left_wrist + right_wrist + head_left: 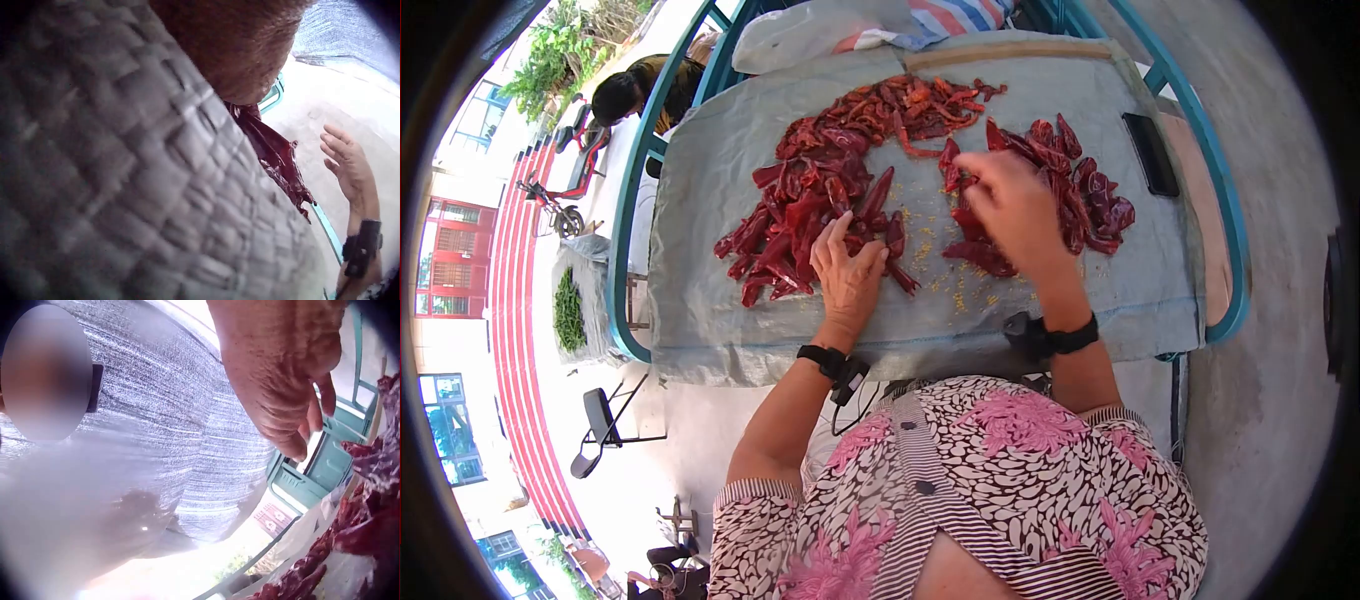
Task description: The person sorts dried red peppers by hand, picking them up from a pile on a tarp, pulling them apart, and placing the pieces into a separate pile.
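Note:
Glossy dark-red dried peppers [800, 205] lie in a large heap on the left of the sheet-covered table. My left hand [847, 282] rests at that heap's near edge, fingertips on the peppers and thumb spread apart from them. A second pile of peppers [1095, 200] lies to the right. Over its left side is my right hand [1015, 210], blurred in the head view. Seen from the left wrist, the right hand [350, 164] is raised with loosely bent fingers and nothing between them. Peppers [275, 150] show beyond the woven sheet in that view.
Thinner, shrivelled red pieces [920, 105] lie at the back. Yellow seeds [960, 285] are scattered between the piles on the grey woven sheet [710, 200]. A black phone [1150, 153] lies at the right, inside a teal metal rail [1235, 250]. Another person [645, 95] is beyond the left rail.

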`<state>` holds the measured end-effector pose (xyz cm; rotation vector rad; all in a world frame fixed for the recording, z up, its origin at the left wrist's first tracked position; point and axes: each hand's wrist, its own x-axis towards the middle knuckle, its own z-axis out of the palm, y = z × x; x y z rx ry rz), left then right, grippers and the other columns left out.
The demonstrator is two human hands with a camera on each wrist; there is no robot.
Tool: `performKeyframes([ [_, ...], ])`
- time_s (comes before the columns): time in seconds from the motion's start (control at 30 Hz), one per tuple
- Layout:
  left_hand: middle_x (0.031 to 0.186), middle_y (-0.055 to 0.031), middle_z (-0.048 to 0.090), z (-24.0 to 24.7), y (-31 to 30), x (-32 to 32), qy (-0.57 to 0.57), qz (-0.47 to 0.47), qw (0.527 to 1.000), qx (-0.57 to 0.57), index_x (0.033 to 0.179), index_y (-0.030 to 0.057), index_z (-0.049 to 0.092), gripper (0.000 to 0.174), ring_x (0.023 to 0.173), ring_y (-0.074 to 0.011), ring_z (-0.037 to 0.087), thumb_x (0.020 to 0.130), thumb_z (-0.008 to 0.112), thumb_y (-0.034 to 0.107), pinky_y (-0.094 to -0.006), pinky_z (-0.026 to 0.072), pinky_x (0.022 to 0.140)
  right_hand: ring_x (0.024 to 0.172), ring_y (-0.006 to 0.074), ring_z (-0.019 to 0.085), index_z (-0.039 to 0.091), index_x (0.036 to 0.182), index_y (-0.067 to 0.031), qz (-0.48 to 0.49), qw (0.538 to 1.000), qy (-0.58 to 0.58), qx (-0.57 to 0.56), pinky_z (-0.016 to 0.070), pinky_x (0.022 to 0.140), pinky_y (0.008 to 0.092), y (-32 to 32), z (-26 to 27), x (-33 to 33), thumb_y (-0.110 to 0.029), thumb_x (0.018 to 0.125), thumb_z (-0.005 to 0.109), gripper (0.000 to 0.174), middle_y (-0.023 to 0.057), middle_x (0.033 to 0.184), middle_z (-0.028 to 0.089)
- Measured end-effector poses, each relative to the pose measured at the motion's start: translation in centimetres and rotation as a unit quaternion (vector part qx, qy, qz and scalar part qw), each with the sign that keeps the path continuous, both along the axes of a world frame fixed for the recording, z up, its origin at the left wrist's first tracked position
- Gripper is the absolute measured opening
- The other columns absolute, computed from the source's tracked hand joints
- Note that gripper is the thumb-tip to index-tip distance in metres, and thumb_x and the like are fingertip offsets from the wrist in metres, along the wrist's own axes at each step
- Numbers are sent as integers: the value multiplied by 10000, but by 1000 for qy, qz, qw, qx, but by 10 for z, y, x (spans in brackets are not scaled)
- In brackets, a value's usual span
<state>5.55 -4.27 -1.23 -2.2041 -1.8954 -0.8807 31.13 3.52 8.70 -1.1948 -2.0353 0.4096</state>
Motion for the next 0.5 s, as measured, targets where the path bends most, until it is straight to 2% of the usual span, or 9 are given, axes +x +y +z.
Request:
performKeyframes([
  [0.07,1503,-76,454,-1,1,0,-6,1,1000,4,981,205,751,145,1381,-350,431,843,795,194,-522,349,1126,1098,365,669,629,1335,-161,86,991,-61,-79,555,927,451,-10,-21,-25,-37,889,643,463,120,1335,630],
  [0.17,1499,-73,460,-3,0,-2,-17,3,1000,8,989,206,742,138,1371,-348,439,858,782,186,-516,357,1120,1137,373,656,620,1344,-164,123,982,-107,-99,553,927,470,-16,-64,-56,-35,903,610,459,115,1374,606],
  [0.2,1495,-75,465,-3,0,-3,-22,2,1000,7,1000,203,738,136,1367,-348,442,869,770,181,-514,359,1119,1113,373,664,631,1291,-162,110,988,-90,-67,562,892,480,-18,-69,-65,-58,911,615,394,104,1400,586],
  [0.3,1478,-97,480,-3,0,-4,-52,12,999,-7,1096,182,707,184,1357,-354,452,914,716,154,-511,359,1121,970,382,691,643,1184,-122,81,992,-57,-73,563,816,494,-16,-73,-73,-57,923,591,273,95,1244,644],
  [0.4,1464,-126,489,-4,0,-4,-120,17,993,4,1239,141,637,289,1341,-364,463,953,642,102,-509,359,1121,955,378,690,637,1143,-117,43,997,-54,-40,561,791,485,-10,-54,-63,-116,932,622,212,84,1221,653],
  [0.5,1451,-147,496,-5,0,-5,-154,23,988,14,1341,97,563,390,1327,-370,471,955,597,52,-505,358,1121,950,365,691,629,1141,-122,-27,996,-36,-72,561,783,473,-8,-22,-49,-159,933,647,212,75,1201,658],
])
